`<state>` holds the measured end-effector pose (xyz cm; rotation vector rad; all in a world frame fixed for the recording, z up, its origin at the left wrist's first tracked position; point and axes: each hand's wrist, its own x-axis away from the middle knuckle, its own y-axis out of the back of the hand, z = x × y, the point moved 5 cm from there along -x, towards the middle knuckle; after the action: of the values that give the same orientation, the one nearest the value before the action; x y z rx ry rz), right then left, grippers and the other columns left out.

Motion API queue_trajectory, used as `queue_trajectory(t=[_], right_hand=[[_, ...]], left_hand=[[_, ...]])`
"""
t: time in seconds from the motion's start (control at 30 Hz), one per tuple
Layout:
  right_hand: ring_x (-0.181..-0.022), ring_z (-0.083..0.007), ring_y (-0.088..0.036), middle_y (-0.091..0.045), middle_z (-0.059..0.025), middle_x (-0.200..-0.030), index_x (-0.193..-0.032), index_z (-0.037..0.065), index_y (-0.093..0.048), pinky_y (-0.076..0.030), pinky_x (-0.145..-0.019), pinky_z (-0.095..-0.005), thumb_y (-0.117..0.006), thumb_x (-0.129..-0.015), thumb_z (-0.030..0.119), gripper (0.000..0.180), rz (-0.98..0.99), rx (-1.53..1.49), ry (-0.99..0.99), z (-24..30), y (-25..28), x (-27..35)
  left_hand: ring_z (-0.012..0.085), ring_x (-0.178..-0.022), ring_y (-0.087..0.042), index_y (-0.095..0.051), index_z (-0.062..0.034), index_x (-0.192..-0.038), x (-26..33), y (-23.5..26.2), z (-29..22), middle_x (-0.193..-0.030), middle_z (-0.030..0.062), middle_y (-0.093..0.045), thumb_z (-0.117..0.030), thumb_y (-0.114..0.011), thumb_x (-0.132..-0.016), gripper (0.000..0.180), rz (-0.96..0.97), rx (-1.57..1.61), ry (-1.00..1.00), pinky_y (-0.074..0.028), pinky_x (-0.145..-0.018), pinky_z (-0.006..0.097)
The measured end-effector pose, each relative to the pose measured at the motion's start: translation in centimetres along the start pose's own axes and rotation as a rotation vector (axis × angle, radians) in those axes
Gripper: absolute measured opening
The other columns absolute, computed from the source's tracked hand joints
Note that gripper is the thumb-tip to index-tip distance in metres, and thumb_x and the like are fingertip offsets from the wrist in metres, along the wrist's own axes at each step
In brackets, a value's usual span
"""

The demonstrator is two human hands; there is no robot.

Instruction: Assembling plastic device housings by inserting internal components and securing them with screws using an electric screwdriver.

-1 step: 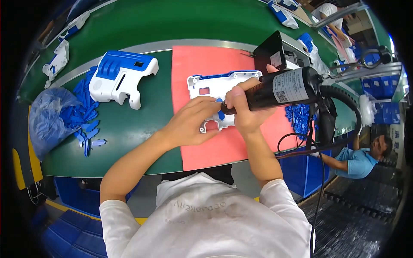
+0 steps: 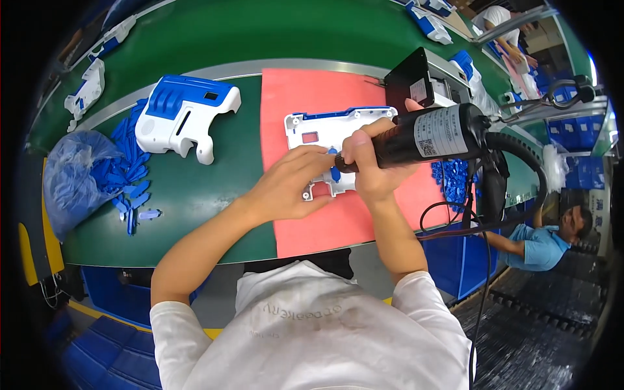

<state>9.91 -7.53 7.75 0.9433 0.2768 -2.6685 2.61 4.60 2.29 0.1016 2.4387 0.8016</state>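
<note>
White plastic shell (image 2: 344,133) beneath and between both hands: left hand (image 2: 289,185) over its near-left corner, thumb spread from the fingers, fingertip hold impossible to tell; right hand (image 2: 376,175) wrapped around a black power screwdriver (image 2: 416,136). Underneath, a pink mat (image 2: 309,237) on a green workbench (image 2: 214,208), with a blue-shirted co-worker (image 2: 543,248) at right. Inner side up, with blue far edge (image 2: 338,112) and small rectangular opening (image 2: 310,137).

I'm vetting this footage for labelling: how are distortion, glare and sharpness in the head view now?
Head view: strong fisheye distortion, the metal strip bowing into an arc, the corners black; head view: pale streaks of glare on the dark surface at lower right; head view: left hand, right hand and black power tool fairly sharp.
</note>
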Motion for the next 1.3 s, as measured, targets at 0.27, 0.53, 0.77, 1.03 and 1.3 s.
queue_trajectory(t=[0.27,0.53,0.77,1.03,1.3], right_hand=[[-0.051,-0.0134,-0.055,-0.057,-0.0070,-0.068,-0.136,0.000,-0.019,-0.049,-0.052,-0.0283,-0.059,-0.080,-0.010,0.069,0.079,0.159,0.096,-0.4,-0.1,0.3],[-0.054,-0.0113,-0.056,-0.058,-0.0050,-0.069,-0.125,0.002,-0.024,-0.048,-0.059,-0.0260,-0.059,-0.076,-0.013,0.062,0.228,0.286,0.110,0.5,-1.0,0.8],[-0.058,-0.0106,-0.057,-0.059,-0.0050,-0.073,-0.125,0.005,-0.024,-0.048,-0.063,-0.0272,-0.060,-0.079,-0.011,0.060,0.251,0.320,0.110,0.3,-0.8,1.3],[-0.048,-0.0161,-0.051,-0.052,-0.0071,-0.067,-0.140,0.006,-0.015,-0.049,-0.047,-0.0330,-0.058,-0.086,0.000,0.069,-0.285,0.029,0.231,3.8,5.3,-1.7],[-0.049,-0.0142,-0.052,-0.054,-0.0054,-0.065,-0.142,0.001,-0.024,-0.047,-0.052,-0.0312,-0.058,-0.085,-0.009,0.067,-0.440,0.356,0.271,4.3,14.8,-5.5]], left_hand=[[0.0348,-0.113,-0.055,-0.059,0.0000,-0.115,0.0,0.1,0.1,-0.113,0.0152,-0.062,-0.017,-0.078,-0.068,0.054,-0.016,0.032,-0.001,-0.047,-0.095,0.044],[0.0348,-0.114,-0.055,-0.058,0.0005,-0.115,0.1,0.0,0.2,-0.113,0.0152,-0.062,-0.018,-0.077,-0.068,0.054,0.013,0.022,0.034,-0.046,-0.096,0.044],[0.0353,-0.115,-0.055,-0.058,0.0011,-0.116,-0.1,0.1,0.1,-0.115,0.0160,-0.062,-0.019,-0.077,-0.068,0.056,0.038,0.045,0.084,-0.046,-0.096,0.043],[0.0357,-0.117,-0.055,-0.057,-0.0003,-0.122,-0.1,0.0,-0.2,-0.118,0.0190,-0.061,-0.017,-0.079,-0.068,0.060,0.051,-0.037,0.065,-0.047,-0.095,0.042],[0.0371,-0.119,-0.054,-0.059,0.0001,-0.120,-0.7,-0.5,-1.3,-0.122,0.0157,-0.061,-0.018,-0.081,-0.066,0.061,0.072,-0.155,0.003,-0.046,-0.097,0.045]])
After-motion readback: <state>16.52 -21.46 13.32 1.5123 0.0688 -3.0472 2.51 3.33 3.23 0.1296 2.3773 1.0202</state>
